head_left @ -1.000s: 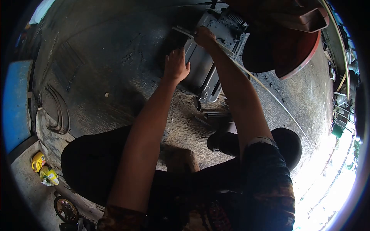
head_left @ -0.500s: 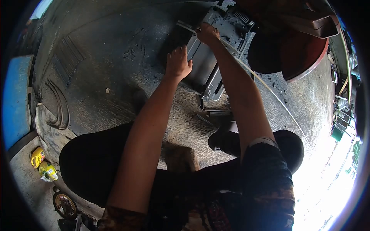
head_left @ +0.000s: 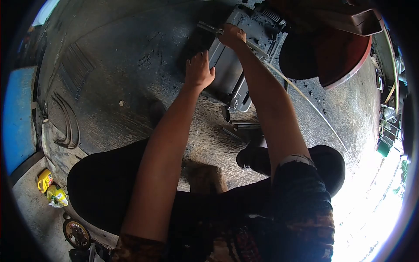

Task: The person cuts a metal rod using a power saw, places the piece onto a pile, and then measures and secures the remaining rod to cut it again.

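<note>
A grey metal machine base (head_left: 227, 72) with a flat bed stands on the floor ahead of me. My right hand (head_left: 232, 36) is closed around flat metal bars (head_left: 209, 27) that lie across its far part, their ends sticking out to the left. Fingers stretched out, my left hand (head_left: 200, 70) is open at the base's left edge, holding nothing; whether it touches the metal cannot be told. A coil spring (head_left: 271, 16) and a dark red round guard (head_left: 345, 61) sit at the machine's right side.
Short metal pieces (head_left: 244, 125) lie below the base. Thin rods (head_left: 75, 65) and curved metal strips (head_left: 65, 122) are on the floor at left. A long thin strip (head_left: 312, 105) runs along the right. A wooden block (head_left: 207, 178) is between my legs. Yellow packages (head_left: 45, 180) lie lower left.
The view has shifted slightly. Both hands keep nearly the same pose, the right still closed on the bars and the left still open beside the base.
</note>
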{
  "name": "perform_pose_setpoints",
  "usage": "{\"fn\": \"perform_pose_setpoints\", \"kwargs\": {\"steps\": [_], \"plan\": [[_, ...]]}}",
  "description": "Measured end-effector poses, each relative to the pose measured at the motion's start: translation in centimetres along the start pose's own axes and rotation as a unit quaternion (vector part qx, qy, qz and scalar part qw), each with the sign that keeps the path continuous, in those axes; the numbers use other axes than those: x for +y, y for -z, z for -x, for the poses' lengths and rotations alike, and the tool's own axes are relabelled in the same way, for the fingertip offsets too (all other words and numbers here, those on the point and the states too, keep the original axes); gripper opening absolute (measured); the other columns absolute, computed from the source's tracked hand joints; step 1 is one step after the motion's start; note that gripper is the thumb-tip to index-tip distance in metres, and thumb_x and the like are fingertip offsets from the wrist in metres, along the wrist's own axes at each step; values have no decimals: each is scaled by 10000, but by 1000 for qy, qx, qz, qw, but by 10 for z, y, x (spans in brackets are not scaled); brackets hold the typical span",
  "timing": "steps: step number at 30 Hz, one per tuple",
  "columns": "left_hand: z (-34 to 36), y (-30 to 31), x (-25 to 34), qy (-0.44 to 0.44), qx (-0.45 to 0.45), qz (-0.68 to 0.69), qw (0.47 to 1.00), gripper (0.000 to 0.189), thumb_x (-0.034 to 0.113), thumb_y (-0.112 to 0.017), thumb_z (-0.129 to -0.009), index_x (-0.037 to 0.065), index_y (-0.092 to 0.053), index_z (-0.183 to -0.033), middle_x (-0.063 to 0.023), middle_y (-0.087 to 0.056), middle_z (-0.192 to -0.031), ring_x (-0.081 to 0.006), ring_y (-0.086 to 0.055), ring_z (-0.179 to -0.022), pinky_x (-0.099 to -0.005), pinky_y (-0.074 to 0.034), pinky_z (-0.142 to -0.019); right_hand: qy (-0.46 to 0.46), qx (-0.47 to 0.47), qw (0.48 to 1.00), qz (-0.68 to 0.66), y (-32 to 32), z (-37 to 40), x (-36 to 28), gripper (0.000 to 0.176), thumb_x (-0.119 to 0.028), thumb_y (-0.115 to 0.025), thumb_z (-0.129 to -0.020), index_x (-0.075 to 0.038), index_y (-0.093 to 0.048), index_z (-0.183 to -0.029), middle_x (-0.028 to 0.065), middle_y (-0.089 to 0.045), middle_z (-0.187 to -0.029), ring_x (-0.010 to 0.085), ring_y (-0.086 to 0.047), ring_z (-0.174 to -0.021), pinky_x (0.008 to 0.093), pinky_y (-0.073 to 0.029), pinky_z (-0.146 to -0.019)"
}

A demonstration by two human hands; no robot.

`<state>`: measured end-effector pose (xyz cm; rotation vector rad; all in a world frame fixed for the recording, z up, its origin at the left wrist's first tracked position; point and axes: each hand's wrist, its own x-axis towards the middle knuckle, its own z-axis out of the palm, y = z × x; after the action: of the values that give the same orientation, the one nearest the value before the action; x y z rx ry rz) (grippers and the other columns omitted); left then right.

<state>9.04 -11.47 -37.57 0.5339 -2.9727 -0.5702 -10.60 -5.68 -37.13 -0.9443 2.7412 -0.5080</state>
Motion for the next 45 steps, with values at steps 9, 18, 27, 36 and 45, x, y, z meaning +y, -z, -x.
{"fn": "perform_pose_setpoints", "kwargs": {"steps": [9,18,27,36,45], "plan": [[-2,4,2,18,-25,1,1000,676,302,-637,-845,30,-356,-1395,-185,-484,-1301,-343,-473,-1243,-568,-349,-1058,-27,-5,1000,10,4,2,-4,371,-346,-652,-763,-188,-694,-1096,87,-683,-1103,281,-644,-1062,412,-506,-915],[-1,4,0,24,-29,11,999,668,297,-649,-835,31,-366,-1379,-175,-486,-1289,-336,-466,-1247,-574,-348,-1058,-40,-32,999,1,3,1,-3,380,-346,-657,-755,-171,-691,-1090,100,-690,-1075,283,-651,-1045,409,-513,-900],[0,5,-2,9,-12,-10,1000,669,286,-649,-844,-2,-372,-1381,-206,-492,-1295,-370,-500,-1203,-555,-411,-980,-24,-13,1000,8,0,1,0,417,-387,-669,-755,-171,-681,-1112,95,-685,-1090,278,-643,-1063,411,-511,-902],[-2,15,3,-29,17,-45,998,694,272,-677,-820,17,-370,-1388,-211,-418,-1382,-372,-404,-1299,-567,-370,-1032,48,130,990,-38,-8,20,4,520,-337,-686,-777,-114,-579,-1234,164,-569,-1283,355,-516,-1231,477,-393,-1046],[24,66,28,-144,75,-86,983,739,233,-689,-806,22,-342,-1423,-228,-332,-1451,-394,-292,-1378,-559,-292,-1092,125,167,977,33,24,128,-22,631,-262,-640,-836,-40,-419,-1384,255,-429,-1390,438,-372,-1324,547,-257,-1125]]}}
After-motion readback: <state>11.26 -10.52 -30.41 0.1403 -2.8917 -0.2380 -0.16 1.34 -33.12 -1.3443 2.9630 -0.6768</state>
